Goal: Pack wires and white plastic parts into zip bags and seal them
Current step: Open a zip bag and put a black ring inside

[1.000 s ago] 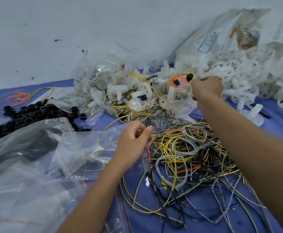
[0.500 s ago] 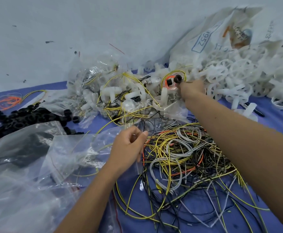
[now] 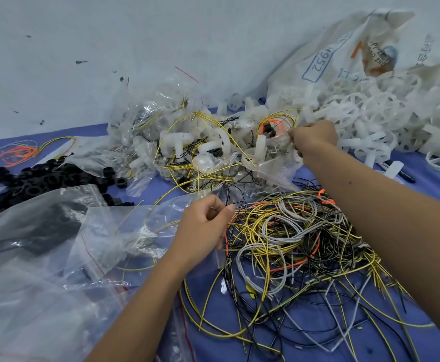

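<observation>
A tangled heap of yellow, black, grey and orange wires (image 3: 297, 239) lies on the blue cloth in the middle. My left hand (image 3: 203, 226) pinches the mouth of a clear zip bag (image 3: 132, 231) at the heap's left edge. My right hand (image 3: 314, 138) reaches far back and grips a filled bag (image 3: 271, 134) holding orange and yellow wire, a black piece and a white part. That bag rests on a pile of filled bags (image 3: 187, 150). Loose white plastic parts (image 3: 386, 118) are heaped at the back right.
Black rings (image 3: 38, 178) are piled at the left. Empty clear bags (image 3: 25, 270) overlap in the lower left. A big printed sack (image 3: 344, 56) leans on the white wall behind the white parts. A black pen (image 3: 401, 173) lies at the right. Orange wire (image 3: 17, 152) sits far left.
My right hand has shifted slightly left on the filled bag at the back pile. My left hand has kept its pinch on the empty bag's mouth.
</observation>
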Available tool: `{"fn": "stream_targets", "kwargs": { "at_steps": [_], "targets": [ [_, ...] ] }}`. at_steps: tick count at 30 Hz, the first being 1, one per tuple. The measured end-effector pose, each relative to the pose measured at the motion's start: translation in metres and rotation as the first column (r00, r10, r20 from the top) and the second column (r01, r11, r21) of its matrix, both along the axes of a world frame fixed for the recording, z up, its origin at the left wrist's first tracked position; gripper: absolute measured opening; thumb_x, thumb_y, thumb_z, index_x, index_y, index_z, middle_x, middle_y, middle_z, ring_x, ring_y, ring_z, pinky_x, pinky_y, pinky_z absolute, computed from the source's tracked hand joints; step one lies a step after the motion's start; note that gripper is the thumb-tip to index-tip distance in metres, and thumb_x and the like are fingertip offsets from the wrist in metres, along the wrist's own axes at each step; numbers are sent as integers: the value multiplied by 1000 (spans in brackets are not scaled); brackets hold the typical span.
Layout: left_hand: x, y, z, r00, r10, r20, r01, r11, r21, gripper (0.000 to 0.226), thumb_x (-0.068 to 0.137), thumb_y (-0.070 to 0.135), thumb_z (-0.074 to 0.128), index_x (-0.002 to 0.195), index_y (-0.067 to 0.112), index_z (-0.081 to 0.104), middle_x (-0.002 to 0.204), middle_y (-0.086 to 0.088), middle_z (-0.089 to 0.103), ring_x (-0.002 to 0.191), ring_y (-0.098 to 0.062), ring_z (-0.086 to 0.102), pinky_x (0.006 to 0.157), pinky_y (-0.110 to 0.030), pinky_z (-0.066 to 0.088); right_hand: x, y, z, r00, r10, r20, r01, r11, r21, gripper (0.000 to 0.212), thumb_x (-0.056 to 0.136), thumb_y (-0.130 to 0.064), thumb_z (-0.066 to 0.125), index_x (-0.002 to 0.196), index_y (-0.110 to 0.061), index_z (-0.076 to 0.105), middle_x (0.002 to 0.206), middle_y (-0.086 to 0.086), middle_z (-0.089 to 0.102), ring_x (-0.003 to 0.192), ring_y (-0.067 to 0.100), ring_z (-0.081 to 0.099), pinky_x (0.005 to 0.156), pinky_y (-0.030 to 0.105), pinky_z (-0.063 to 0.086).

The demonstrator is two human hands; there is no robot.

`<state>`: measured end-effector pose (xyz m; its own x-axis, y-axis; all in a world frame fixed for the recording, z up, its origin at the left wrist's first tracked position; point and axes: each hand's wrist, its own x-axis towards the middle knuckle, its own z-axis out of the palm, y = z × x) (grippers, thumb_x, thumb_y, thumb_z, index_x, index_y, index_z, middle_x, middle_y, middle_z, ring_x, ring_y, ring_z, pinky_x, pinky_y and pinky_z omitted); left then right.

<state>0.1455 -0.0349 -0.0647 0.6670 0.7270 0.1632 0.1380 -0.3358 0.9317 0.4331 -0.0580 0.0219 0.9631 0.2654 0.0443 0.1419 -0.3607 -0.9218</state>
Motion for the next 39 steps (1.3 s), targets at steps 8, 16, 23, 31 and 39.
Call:
{"fn": "stream_targets", "kwargs": {
  "at_steps": [8,16,23,31,39],
  "targets": [
    [0,-1,2,1000,1,-7,-1,1000,-3,28,101,27,63,83,7,57,55,-4,57,40,-19,53,42,-16,38,-7,-6,11,979,75,188,-109,978,176,8,82,-20,70,89,-17,72,83,2,71,81,21,69,74,38,61],
    [0,-3,3,1000,-3,-19,3,1000,10,27,101,26,63,82,8,57,54,-3,57,40,-18,54,43,-15,38,-24,-18,14,830,490,266,-532,839,116,16,92,-25,75,90,-10,78,58,-13,66,44,-2,48,44,11,37],
    [0,-1,2,1000,-8,-2,8,1000,-27,26,101,26,63,80,11,56,54,1,56,41,-18,54,43,-17,39,-49,-32,30,419,780,465,-569,625,-535,17,85,-28,81,87,-11,79,77,2,70,64,10,53,62,14,40],
    [-2,0,3,999,-14,44,17,997,-82,26,102,22,62,81,8,55,53,-1,57,41,-19,53,41,-16,38,-70,-43,34,529,575,624,-537,796,-279,21,94,-30,71,92,-11,80,73,4,69,58,5,50,61,26,43],
    [-3,2,4,998,-10,68,19,991,-135,27,102,26,62,80,11,55,55,-1,58,42,-19,53,40,-21,37,-68,-39,46,694,694,193,-681,546,488,21,100,-23,62,92,-15,79,76,0,66,53,9,38,45,19,29]
  ]
}}
